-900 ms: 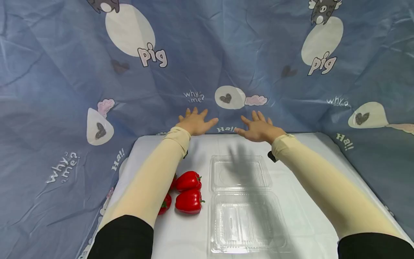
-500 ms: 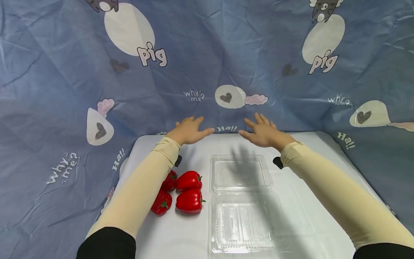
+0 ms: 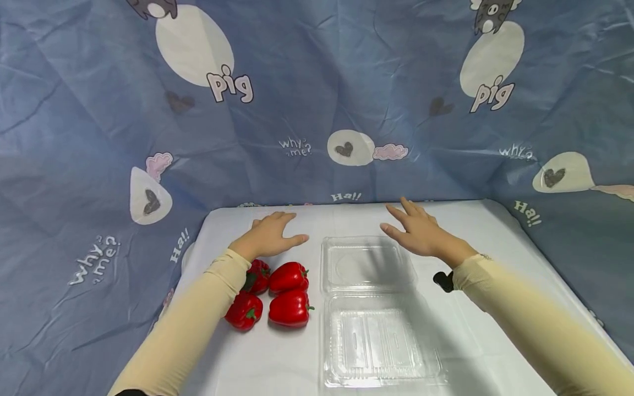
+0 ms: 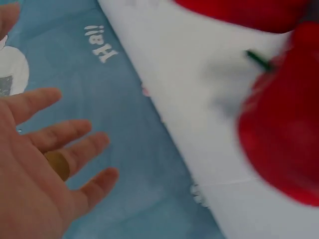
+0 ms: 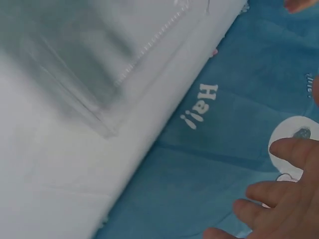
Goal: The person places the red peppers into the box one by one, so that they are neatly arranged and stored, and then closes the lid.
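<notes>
In the head view my left hand (image 3: 268, 235) hovers above the far end of a cluster of red bell peppers (image 3: 289, 309), fingers spread and holding nothing. Several peppers with green stems lie close together on the white table; my left wrist covers part of the far left pepper (image 3: 260, 274). To their right a clear plastic clamshell box (image 3: 369, 338) lies opened flat, its lid half (image 3: 361, 267) toward the back. Beside that half, my right hand (image 3: 418, 231) is held over the table with spread fingers, also holding nothing. The left wrist view shows a ring (image 4: 58, 165) on a finger.
A white cloth (image 3: 485, 308) covers the table. Blue printed curtain (image 3: 307, 99) rises behind its back edge and along both sides. Small black wrist cameras show below the sleeves, such as the right one (image 3: 443, 281).
Both hands have come back from the curtain toward me and drawn apart, lower over the table. The left peppers, earlier partly behind the left sleeve, show more now. Peppers and box have stayed put.
</notes>
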`<state>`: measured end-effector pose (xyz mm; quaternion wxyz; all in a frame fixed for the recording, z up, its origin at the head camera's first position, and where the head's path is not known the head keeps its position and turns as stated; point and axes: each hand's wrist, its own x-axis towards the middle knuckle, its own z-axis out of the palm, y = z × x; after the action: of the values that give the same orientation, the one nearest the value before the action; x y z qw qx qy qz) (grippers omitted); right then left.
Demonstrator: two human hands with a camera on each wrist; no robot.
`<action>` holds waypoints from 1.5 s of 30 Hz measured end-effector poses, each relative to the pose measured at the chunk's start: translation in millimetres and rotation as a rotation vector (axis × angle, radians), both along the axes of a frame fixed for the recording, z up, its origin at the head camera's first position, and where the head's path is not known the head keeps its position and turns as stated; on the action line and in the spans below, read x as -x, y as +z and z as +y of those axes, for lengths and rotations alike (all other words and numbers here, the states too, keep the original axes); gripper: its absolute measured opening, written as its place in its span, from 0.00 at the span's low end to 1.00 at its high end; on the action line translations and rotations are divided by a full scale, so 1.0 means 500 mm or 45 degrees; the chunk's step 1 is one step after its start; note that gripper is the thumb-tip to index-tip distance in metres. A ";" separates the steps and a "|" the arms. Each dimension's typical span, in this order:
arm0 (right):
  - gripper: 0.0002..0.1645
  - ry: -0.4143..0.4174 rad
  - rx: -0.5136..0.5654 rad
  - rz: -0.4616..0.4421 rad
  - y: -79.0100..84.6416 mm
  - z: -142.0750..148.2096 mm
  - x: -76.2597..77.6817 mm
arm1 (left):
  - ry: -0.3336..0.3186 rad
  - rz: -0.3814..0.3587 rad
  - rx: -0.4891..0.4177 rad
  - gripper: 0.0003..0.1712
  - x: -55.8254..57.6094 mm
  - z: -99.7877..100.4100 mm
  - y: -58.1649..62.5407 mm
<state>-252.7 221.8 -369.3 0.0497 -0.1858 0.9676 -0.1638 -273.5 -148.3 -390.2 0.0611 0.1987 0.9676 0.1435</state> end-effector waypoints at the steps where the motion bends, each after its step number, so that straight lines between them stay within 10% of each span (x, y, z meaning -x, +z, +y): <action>1: 0.44 -0.001 0.021 0.001 -0.009 0.006 -0.009 | -0.001 -0.015 -0.013 0.50 -0.005 -0.007 -0.008; 20: 0.36 -0.149 0.422 -0.016 -0.155 0.113 -0.173 | -0.095 -0.265 -0.105 0.51 -0.062 -0.048 -0.106; 32: 0.32 -0.250 0.576 -0.099 -0.180 0.113 -0.265 | -0.107 -0.302 -0.104 0.47 -0.056 -0.028 -0.117; 45: 0.32 -0.268 0.560 -0.130 -0.208 0.119 -0.300 | -0.055 -0.355 -0.107 0.35 -0.049 -0.019 -0.113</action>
<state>-102.9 281.2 -473.1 0.0395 -0.0817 0.9190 -0.3837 -248.9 -157.6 -446.5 0.1897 0.2002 0.9383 0.2087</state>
